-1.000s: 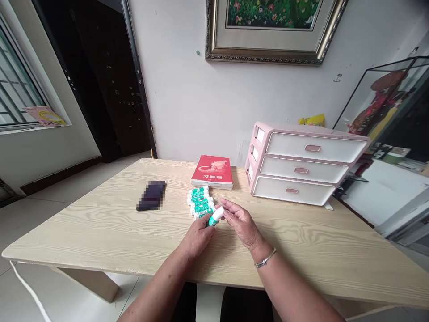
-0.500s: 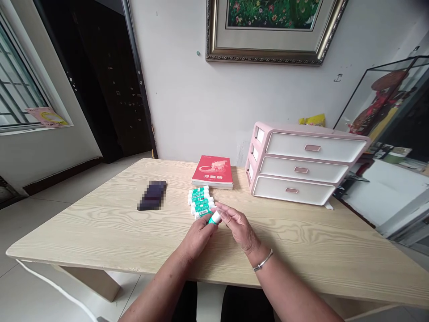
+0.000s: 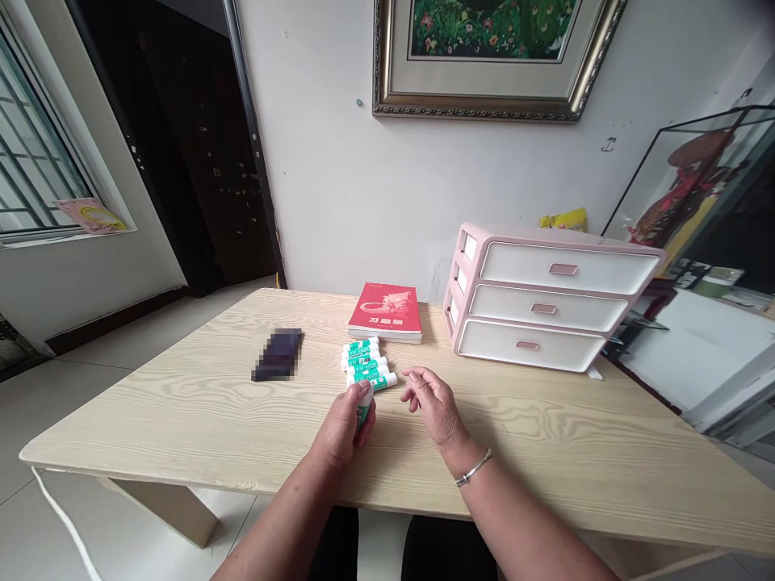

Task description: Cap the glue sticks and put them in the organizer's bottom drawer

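Observation:
My left hand [image 3: 342, 424] is closed around a green and white glue stick [image 3: 364, 401], held nearly upright just above the wooden table [image 3: 182, 420]. My right hand [image 3: 434, 406] hovers a little to the right of it, fingers loosely curled and apart, holding nothing. A silver bracelet sits on that wrist. Just beyond my hands, several more glue sticks [image 3: 366, 363] lie side by side in a row on the table.
A red book [image 3: 387, 311] lies behind the glue sticks. A pink and white three-drawer organiser [image 3: 545, 303] stands at the back right with its drawers shut. A dark blurred flat object [image 3: 277, 353] lies to the left. The wall is close behind.
Both hands held one glue stick between them; now my right hand has let go and drawn back, and my left hand has tipped the stick upright.

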Available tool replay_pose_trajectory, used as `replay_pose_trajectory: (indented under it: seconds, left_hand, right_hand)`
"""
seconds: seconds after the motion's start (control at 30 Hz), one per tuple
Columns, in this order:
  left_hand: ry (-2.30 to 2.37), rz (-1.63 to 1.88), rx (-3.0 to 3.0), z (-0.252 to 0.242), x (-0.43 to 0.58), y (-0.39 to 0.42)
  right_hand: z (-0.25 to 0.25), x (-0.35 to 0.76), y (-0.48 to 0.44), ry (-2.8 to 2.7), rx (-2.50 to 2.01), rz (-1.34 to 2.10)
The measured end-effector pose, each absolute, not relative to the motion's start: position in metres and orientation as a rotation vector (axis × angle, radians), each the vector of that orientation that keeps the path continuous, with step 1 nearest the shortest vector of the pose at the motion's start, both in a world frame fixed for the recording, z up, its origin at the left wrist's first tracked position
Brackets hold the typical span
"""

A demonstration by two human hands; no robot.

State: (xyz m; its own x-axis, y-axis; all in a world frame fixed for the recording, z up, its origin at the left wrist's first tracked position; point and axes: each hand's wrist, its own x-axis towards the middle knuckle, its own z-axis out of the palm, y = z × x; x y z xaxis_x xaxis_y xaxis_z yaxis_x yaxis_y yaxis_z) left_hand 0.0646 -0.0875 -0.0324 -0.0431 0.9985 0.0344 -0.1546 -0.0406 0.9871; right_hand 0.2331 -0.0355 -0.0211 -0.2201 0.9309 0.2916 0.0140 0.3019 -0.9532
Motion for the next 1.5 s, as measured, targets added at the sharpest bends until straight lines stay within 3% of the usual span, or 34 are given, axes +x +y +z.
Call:
replay_pose_trajectory:
  seconds: [0.3,0.47,0.73,1.03,1.27,1.5]
  left_hand:
    - [1.027,1.388,1.045,-0.035,0.065,-0.084]
    - [1.264,1.361,1.049,-0.029,0.065,-0.087]
    - [1.586,1.249,1.650,-0.030,0.069,-0.089]
    - [1.498,1.292,1.676,-0.033,0.075,-0.087]
    - [1.840,1.316,1.454,-0.018,0.054,-0.090]
    - [2.154,0.980,1.693,-0.009,0.019,-0.062]
  right_hand:
    - [-0.024,0.232,-0.033,-1.548,-0.915,1.121]
    - [-0.022,0.232,-0.036,-1.577,-0.906,1.144]
    - [-0.023,0.230,-0.041,-1.690,-0.773,1.245]
    - [-0.045,0.225,-0.022,-1.565,-1.029,1.187]
    - [-0.052,0.231,-0.007,-1.490,-1.261,0.931]
    - [-0.059,0.230,0.003,-1.506,-1.340,0.793]
